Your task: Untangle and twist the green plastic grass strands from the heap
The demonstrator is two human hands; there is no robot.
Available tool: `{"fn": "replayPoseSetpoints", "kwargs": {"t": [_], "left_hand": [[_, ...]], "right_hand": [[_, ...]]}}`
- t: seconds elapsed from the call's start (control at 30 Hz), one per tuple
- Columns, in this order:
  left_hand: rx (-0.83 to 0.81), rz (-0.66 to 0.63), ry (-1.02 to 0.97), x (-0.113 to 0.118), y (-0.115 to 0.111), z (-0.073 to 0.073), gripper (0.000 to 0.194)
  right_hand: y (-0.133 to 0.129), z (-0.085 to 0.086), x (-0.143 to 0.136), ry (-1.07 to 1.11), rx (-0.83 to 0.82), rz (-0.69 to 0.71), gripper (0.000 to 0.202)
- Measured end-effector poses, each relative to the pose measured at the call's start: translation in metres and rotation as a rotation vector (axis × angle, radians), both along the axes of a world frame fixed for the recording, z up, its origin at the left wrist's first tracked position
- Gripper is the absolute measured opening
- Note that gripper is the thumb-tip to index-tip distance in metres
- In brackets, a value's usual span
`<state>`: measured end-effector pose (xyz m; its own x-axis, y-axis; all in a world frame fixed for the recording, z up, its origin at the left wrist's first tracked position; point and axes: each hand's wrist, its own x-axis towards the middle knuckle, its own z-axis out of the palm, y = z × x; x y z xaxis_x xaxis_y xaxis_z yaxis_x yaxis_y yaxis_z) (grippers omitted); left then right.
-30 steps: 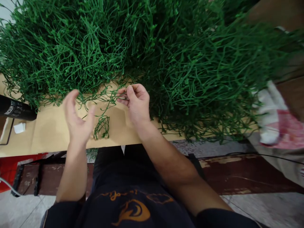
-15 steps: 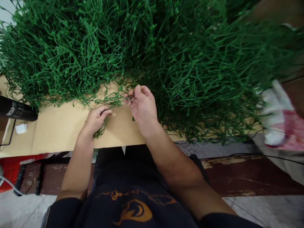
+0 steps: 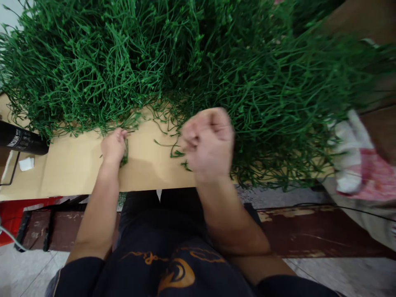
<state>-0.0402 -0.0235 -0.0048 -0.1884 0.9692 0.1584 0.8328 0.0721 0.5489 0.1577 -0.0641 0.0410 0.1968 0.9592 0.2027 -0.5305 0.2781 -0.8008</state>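
Note:
A dense heap of thin green plastic-looking plant stems with small budded tips covers the back of the cardboard surface. At its front edge, my left hand is closed on a few green stems, which stick out beside the fingers. My right hand is raised above the cardboard in front of the heap, curled into a fist and blurred by motion. Whatever its fingers may hold is hidden. Several loose stems lie on the cardboard between my hands.
A black vacuum bottle lies at the left, near a small white scrap. Red-and-white cloth hangs at the right. The cardboard ends just before my body, with a dark red bench below it.
My right hand has moved right and up, away from the stems by my left hand, and its fingers have curled in. My left hand has shifted slightly left and forward.

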Motion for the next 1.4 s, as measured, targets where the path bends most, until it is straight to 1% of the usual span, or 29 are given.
{"fn": "replayPoseSetpoints", "kwargs": {"t": [0.03, 0.1, 0.13, 0.2, 0.27, 0.33, 0.4, 0.43, 0.47, 0.5, 0.53, 0.6, 0.67, 0.7, 0.73, 0.8, 0.87, 0.9, 0.97, 1.0, 1.03, 1.17, 1.27, 1.4], "left_hand": [[0.022, 0.037, -0.003, -0.004, 0.001, 0.0, 0.022], [0.033, 0.045, 0.016, -0.01, 0.002, 0.0, 0.026], [0.018, 0.028, 0.031, -0.012, 0.001, 0.0, 0.026], [-0.02, -0.024, 0.04, -0.012, -0.003, -0.001, 0.026], [-0.031, -0.091, -0.002, -0.011, -0.007, -0.004, 0.027], [-0.009, -0.165, -0.069, -0.01, -0.008, -0.007, 0.027], [0.026, -0.229, -0.126, -0.009, -0.008, -0.011, 0.026], [0.044, -0.253, -0.146, -0.009, -0.008, -0.012, 0.026], [0.059, -0.274, -0.162, -0.008, -0.007, -0.013, 0.025], [0.069, -0.295, -0.176, -0.007, -0.007, -0.013, 0.024], [0.076, -0.313, -0.189, -0.006, -0.007, -0.013, 0.024], [0.095, -0.339, -0.212, -0.005, -0.008, -0.011, 0.022], [0.12, -0.343, -0.234, -0.005, -0.009, -0.01, 0.021], [0.132, -0.335, -0.244, -0.005, -0.01, -0.01, 0.02], [0.14, -0.325, -0.251, -0.006, -0.01, -0.01, 0.02], [0.135, -0.317, -0.258, -0.007, -0.01, -0.012, 0.02], [0.126, -0.321, -0.258, -0.007, -0.009, -0.013, 0.019], [0.122, -0.326, -0.261, -0.007, -0.008, -0.013, 0.019], [0.126, -0.315, -0.281, -0.006, -0.007, -0.012, 0.019], [0.133, -0.304, -0.294, -0.006, -0.007, -0.011, 0.02], [0.142, -0.29, -0.306, -0.005, -0.007, -0.01, 0.021], [0.168, -0.23, -0.314, -0.006, -0.007, -0.007, 0.023], [0.149, -0.158, -0.261, -0.005, -0.005, -0.007, 0.024], [0.109, -0.052, -0.111, -0.001, 0.0, -0.006, 0.027]], "right_hand": [[-0.001, 0.009, 0.011, -0.021, 0.048, -0.08, 0.025], [0.001, 0.021, 0.031, -0.072, 0.162, -0.23, 0.023], [0.004, 0.024, 0.039, -0.111, 0.206, -0.284, 0.023], [0.015, 0.024, 0.052, -0.226, 0.255, -0.39, 0.022], [0.027, 0.019, 0.061, -0.452, 0.263, -0.501, 0.02], [0.036, 0.014, 0.066, -0.777, 0.252, -0.614, 0.023], [0.039, 0.011, 0.064, -1.064, 0.28, -0.727, 0.041], [0.039, 0.011, 0.06, -1.163, 0.305, -0.763, 0.05], [0.038, 0.01, 0.053, -1.236, 0.334, -0.761, 0.056], [0.036, 0.01, 0.043, -1.29, 0.362, -0.712, 0.06], [0.034, 0.009, 0.032, -1.338, 0.379, -0.608, 0.061], [0.032, 0.002, 0.009, -1.426, 0.374, -0.293, 0.055], [0.032, -0.008, -0.009, -1.497, 0.311, -0.013, 0.038], [0.033, -0.013, -0.015, -1.518, 0.265, 0.084, 0.028], [0.035, -0.018, -0.018, -1.526, 0.221, 0.147, 0.02], [0.036, -0.027, -0.019, -1.509, 0.157, 0.193, 0.016], [0.035, -0.033, -0.016, -1.492, 0.13, 0.175, 0.015], [0.034, -0.035, -0.015, -1.496, 0.122, 0.152, 0.018], [0.032, -0.037, -0.014, -1.52, 0.102, 0.112, 0.032], [0.031, -0.038, -0.014, -1.535, 0.09, 0.101, 0.036], [0.03, -0.039, -0.014, -1.547, 0.082, 0.095, 0.036], [0.027, -0.037, -0.017, -1.535, 0.101, 0.109, 0.016], [0.023, -0.032, -0.018, -1.51, 0.124, 0.162, 0.019], [0.012, -0.026, -0.018, -1.542, 0.193, 0.278, 0.027]]}}
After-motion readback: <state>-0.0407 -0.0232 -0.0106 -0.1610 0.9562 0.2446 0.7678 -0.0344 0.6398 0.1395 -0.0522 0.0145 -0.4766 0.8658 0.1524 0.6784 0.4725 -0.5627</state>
